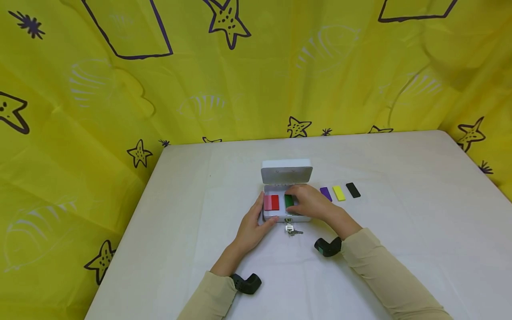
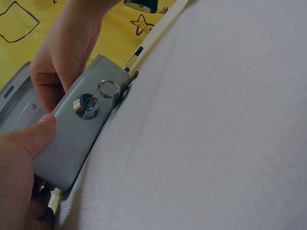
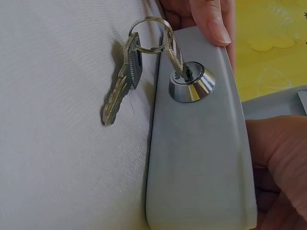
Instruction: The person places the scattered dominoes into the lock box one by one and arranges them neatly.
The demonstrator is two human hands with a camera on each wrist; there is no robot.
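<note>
A small light-grey metal cash box [image 1: 283, 218] stands with its lid [image 1: 286, 174] raised. My left hand [image 1: 251, 229] holds the box's left front corner, thumb on the front rim and fingers along the left side. Inside, a pink block [image 1: 267, 203] and a red block [image 1: 275, 202] lie side by side at the left. My right hand [image 1: 310, 202] reaches into the right part of the box and pinches a green block [image 1: 289, 201] between thumb and fingers. In both wrist views the box walls hide the blocks. A key [image 3: 176, 52] sits in the front lock [image 3: 192, 88].
A second key [image 3: 117, 91] hangs from the ring in front of the box. Right of the box lie a purple block [image 1: 326, 194], a yellow block [image 1: 338, 193] and a black block [image 1: 353, 190] on the white-covered table [image 1: 192, 231]. A yellow patterned curtain [image 1: 256, 75] stands behind.
</note>
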